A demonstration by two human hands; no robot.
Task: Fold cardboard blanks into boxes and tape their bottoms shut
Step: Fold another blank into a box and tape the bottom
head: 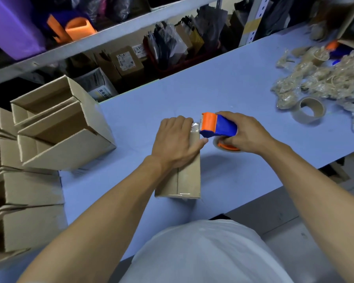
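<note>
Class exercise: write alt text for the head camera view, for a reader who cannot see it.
A person's left hand presses flat on a cardboard box on a blue table while the right hand holds a blue and orange tape dispenser at the box's far end. Open folded boxes are stacked to the left.

The box (187, 178) is matt brown cardboard under glossy clear tape (195, 127); the dispenser (218, 125) is smooth plastic; the tabletop (223, 84) is matt.
</note>
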